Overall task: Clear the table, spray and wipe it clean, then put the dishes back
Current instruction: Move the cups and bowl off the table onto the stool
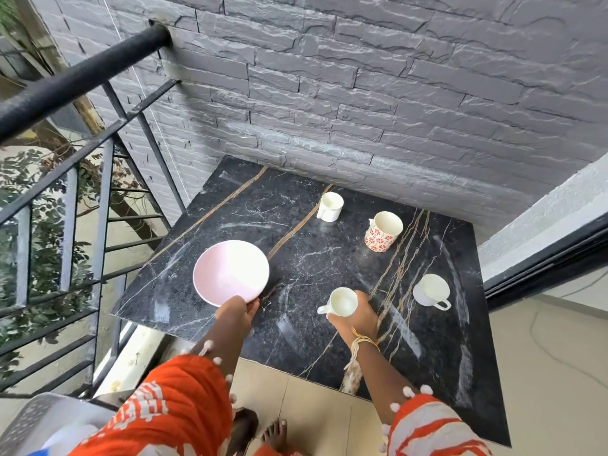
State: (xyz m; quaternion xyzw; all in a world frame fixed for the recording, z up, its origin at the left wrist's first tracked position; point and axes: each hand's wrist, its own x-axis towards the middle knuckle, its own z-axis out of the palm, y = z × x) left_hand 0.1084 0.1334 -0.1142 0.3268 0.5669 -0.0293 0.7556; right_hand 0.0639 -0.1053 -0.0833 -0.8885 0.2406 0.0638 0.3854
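**Two hands on the dishes**

The left hand [235, 312] pinched the near rim of the pink bowl [230, 272], left of the middle of the frame. The bowl was tilted, maybe lifted off the black marble table [296, 232]; it was hard to tell. The right hand [357, 319] curled round a small white cup [342, 302] near the middle. A white teacup [431, 290] sat to the right. A flowered mug [383, 231] and a white mug [330, 206] stood higher up, near the grey wall [362, 77].
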